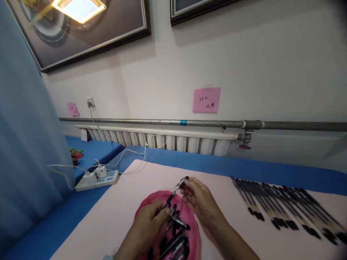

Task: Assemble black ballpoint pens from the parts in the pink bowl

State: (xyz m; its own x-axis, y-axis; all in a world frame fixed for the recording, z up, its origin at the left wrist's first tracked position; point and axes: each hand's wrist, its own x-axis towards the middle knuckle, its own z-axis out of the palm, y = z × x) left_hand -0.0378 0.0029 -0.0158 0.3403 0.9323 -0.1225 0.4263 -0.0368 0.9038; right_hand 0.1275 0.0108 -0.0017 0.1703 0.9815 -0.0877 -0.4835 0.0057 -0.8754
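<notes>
My left hand point(151, 218) is closed around the barrel of a black pen point(170, 198), its tip pointing up and to the right. Between the fingertips of my right hand point(200, 198) is a clear pen cap point(180, 184) with a black end. The cap's opening is right at the pen's tip; I cannot tell whether they touch. Both hands are above a pink bowl point(196, 234), which holds several black pens and caps point(176, 242) lying loose. On the right, several capped pens point(282, 202) lie side by side in a slanting row.
Pink paper point(108, 220) covers much of the blue table point(168, 155). A white power strip point(108, 179) with plugged-in chargers and cables lies at left. Behind are a radiator point(168, 142) and a pipe valve point(245, 146). Another person's hand point(75, 155) shows beside the blue curtain point(32, 144).
</notes>
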